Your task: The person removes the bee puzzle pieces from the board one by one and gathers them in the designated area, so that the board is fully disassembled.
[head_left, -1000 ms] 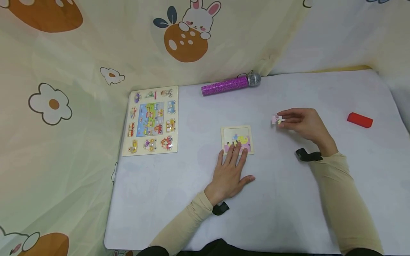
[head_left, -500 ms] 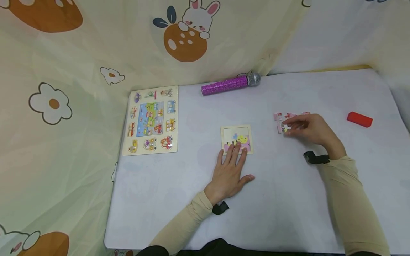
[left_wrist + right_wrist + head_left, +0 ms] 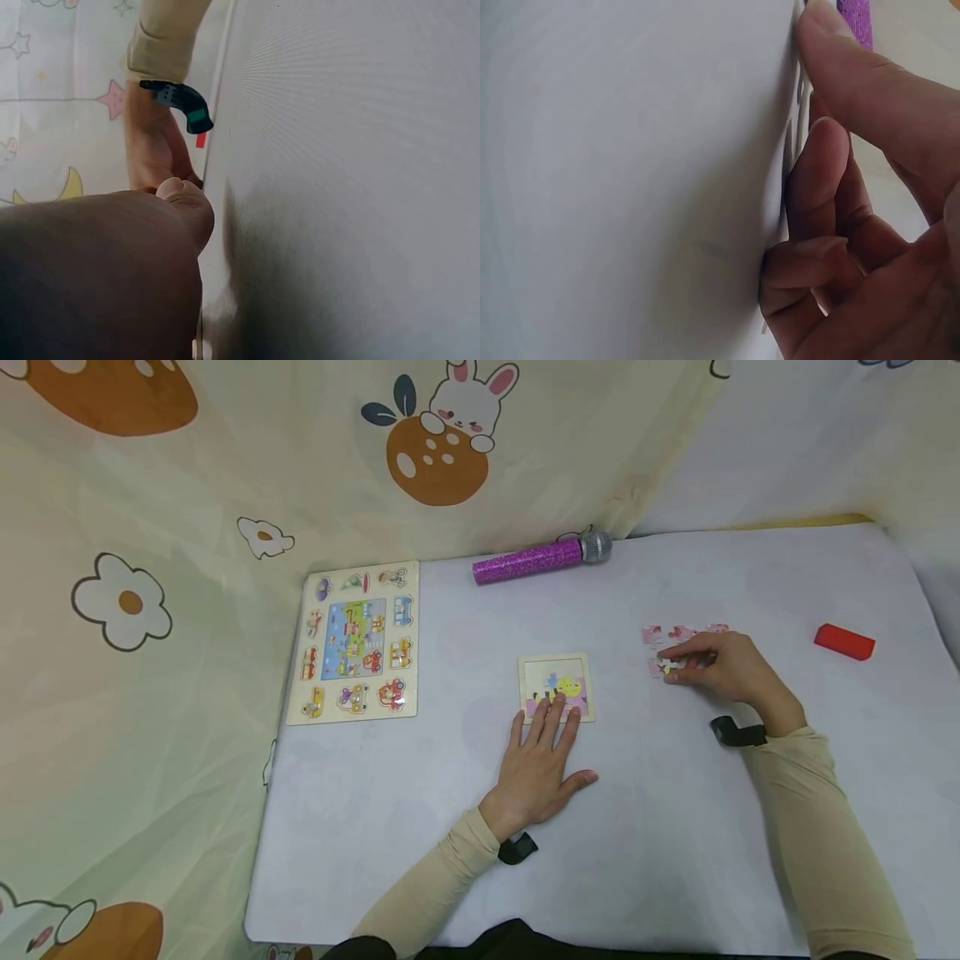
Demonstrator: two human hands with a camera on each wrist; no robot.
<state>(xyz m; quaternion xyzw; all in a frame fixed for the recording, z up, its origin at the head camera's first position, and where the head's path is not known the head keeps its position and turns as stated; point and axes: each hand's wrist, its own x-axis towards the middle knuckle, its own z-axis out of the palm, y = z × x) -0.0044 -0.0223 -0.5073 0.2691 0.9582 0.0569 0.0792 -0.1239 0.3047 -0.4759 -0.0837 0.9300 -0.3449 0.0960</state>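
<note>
My left hand [image 3: 528, 777] lies flat, its straight fingers resting on the lower edge of a small square puzzle board [image 3: 553, 658]. Pink and yellow pieces fill the board's lower part; the upper part shows bare backing, and the fingers cover some of the picture. To the right, my right hand [image 3: 731, 672] is low over the table among several loose pink jigsaw puzzle pieces [image 3: 651, 634]. Its thumb and index finger pinch a small jigsaw puzzle piece [image 3: 666, 667], while the palm hides other pieces. In the right wrist view, the curled fingers [image 3: 814, 184] are right at the table surface.
A larger vehicle-picture puzzle board [image 3: 408, 693] lies at the table's back left. Along the back edge is a glittery purple microphone [image 3: 528, 562]. A red block [image 3: 844, 642] lies to the right of my right hand. A patterned curtain [image 3: 225, 460] hangs behind the white table [image 3: 360, 835].
My right hand has moved back to the right and down with the jigsaw puzzle piece, bringing the loose pink pieces into view. The left hand has stayed on the small board.
</note>
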